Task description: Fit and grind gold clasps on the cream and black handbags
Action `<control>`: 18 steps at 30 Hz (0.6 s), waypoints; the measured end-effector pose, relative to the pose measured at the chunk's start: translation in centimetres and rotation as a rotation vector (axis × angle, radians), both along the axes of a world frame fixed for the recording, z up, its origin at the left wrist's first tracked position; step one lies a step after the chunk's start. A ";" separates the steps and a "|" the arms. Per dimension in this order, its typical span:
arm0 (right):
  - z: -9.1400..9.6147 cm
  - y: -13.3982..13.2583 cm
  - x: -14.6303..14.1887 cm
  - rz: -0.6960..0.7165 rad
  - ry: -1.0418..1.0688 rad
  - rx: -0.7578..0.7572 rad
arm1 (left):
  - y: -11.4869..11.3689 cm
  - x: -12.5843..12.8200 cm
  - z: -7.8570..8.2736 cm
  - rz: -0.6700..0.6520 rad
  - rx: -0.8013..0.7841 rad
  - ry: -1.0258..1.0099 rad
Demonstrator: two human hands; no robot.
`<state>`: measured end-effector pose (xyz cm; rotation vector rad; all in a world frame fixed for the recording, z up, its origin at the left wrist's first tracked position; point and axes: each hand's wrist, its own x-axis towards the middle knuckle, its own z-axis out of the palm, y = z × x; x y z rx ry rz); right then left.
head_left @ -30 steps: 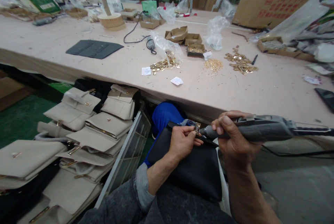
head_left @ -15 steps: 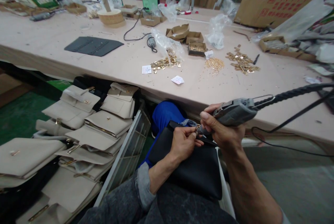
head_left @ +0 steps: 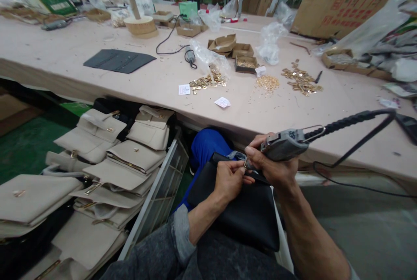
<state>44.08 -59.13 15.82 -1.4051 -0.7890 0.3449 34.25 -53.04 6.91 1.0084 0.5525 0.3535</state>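
In my lap lies a black leather bag (head_left: 241, 210). My left hand (head_left: 230, 179) is closed in a pinch on a small gold metal fitting (head_left: 245, 163) at the bag's upper edge. My right hand (head_left: 276, 165) wraps around a grey electric screwdriver (head_left: 285, 144), tilted with its tip down at that fitting. The fingertips of both hands nearly meet there, and they hide the exact contact of the tip. A twisted black cord (head_left: 345, 123) leads from the screwdriver's rear to the right.
Beige bags (head_left: 120, 175) are stacked on my left beside a grey crate (head_left: 156, 188). On the table (head_left: 202, 117) lie gold plates (head_left: 301, 80), small gold pieces (head_left: 267, 83), a dark sheet (head_left: 119, 60) and open cardboard boxes (head_left: 246, 63). A large carton (head_left: 345, 1) stands at the back right.
The screwdriver has shifted slightly left and rolled in my right hand, so its wire loop and cord sit differently. My left hand keeps its pinch at the same spot.
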 end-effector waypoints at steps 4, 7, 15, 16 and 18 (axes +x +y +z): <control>0.2 -0.9 0.2 0.128 -0.100 0.066 | 0.2 0.1 0.4 0.014 -0.035 0.013; 0.9 -2.3 0.7 0.156 -0.081 0.311 | 0.3 0.0 0.8 0.022 -0.098 -0.006; 2.3 -8.1 3.6 -0.080 0.164 0.641 | 0.2 -0.5 1.4 0.030 -0.089 -0.037; 2.1 -8.5 3.9 -0.119 0.200 0.649 | 0.2 -0.5 1.4 0.039 -0.072 -0.030; 1.8 -9.0 4.2 -0.185 0.265 0.667 | 0.0 -0.4 1.6 0.064 -0.043 -0.016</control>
